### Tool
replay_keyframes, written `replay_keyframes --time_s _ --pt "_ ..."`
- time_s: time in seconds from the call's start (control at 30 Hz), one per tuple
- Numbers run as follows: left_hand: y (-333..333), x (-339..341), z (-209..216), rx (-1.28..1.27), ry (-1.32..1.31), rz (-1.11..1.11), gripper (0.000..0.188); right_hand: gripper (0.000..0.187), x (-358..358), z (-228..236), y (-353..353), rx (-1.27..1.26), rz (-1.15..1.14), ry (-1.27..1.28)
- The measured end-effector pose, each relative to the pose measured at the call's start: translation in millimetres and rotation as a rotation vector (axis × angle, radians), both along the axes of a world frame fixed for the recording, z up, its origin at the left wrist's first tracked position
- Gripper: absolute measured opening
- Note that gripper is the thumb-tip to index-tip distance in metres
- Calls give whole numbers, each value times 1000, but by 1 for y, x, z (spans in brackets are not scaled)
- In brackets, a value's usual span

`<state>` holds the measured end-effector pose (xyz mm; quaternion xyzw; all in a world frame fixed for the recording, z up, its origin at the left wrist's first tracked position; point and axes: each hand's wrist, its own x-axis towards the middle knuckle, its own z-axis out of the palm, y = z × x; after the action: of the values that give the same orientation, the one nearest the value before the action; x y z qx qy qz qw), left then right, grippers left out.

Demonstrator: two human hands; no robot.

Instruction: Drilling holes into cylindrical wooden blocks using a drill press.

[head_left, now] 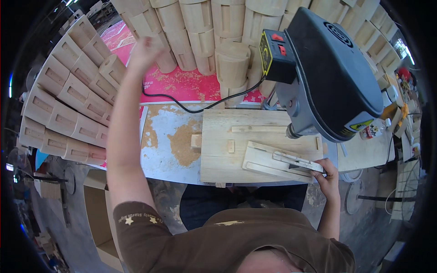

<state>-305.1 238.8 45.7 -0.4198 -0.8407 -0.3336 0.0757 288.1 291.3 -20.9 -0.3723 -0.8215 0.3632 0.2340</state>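
Pale bar (296,159) slants lengthwise, right end nearer — right hand (327,176) grips that end (left hand (148,53): can't tell).

The right hand (327,175), at four o'clock, grips a wooden jig (263,160); a benchtop drill press (330,68) stands at two; the blurred left hand (146,53) is near stacked wooden cylinders (184,50) at eleven.

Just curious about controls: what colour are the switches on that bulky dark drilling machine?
The switches are red, best seen in the head view.
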Motion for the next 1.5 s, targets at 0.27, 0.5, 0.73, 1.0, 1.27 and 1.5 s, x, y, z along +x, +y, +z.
replay_keyframes --time_s 0.27,0.5,0.73,1.0,1.27,1.5 --pt "67 196 -76 515 -554 -287 84 24 2 -7 2 2 -14 70" --pt "39 210 -51 544 -539 -115 76 23 6 -11 0 7 -13 76" --pt "-81 252 -9 180 43 -422 70 25 9 -20 7 -21 12 79" --pt "-117 311 -41 -338 47 -515 68 21 -2 -17 24 -55 165 182" --pt "-102 331 -42 -430 62 -508 68 24 -7 -14 41 -116 270 103" --pt "-94 350 -79 167 -248 -585 87 26 -18 -13 51 -128 265 85"
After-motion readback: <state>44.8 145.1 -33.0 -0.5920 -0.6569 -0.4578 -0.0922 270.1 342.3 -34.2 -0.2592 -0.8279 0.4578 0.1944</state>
